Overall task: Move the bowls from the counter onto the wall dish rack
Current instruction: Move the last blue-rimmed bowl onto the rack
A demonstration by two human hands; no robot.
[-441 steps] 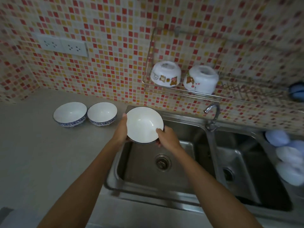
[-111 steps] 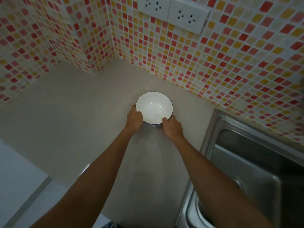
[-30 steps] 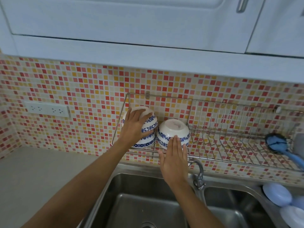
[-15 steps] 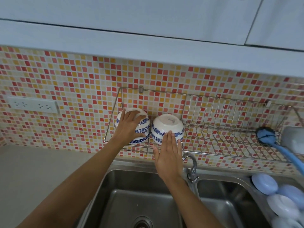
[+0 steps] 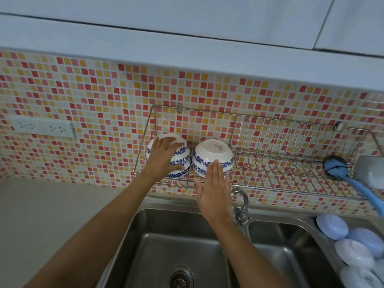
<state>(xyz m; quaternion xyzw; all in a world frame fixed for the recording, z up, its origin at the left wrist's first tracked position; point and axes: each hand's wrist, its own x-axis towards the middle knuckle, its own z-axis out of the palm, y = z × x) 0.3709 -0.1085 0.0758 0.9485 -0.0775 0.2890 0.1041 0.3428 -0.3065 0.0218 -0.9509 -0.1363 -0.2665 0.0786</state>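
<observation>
Two stacks of white bowls with blue flower bands sit upside down at the left end of the wire wall dish rack (image 5: 276,163). My left hand (image 5: 161,157) lies spread over the top of the left bowl stack (image 5: 182,159), fingers curled on it. The right bowl stack (image 5: 214,153) stands beside it, touching or nearly touching. My right hand (image 5: 214,192) is flat and open, fingertips resting against the lower front of the right stack, holding nothing.
A double steel sink (image 5: 178,250) lies below the rack, with a tap (image 5: 242,206) between the basins. A blue brush (image 5: 340,173) hangs at the rack's right end. Pale blue and white dishes (image 5: 351,246) stand at the far right. The grey counter (image 5: 52,215) is left; cabinets overhang.
Both hands have stayed on the bowls on the rack. The camera has shifted slightly, so the rack sits a little lower and further left in view.
</observation>
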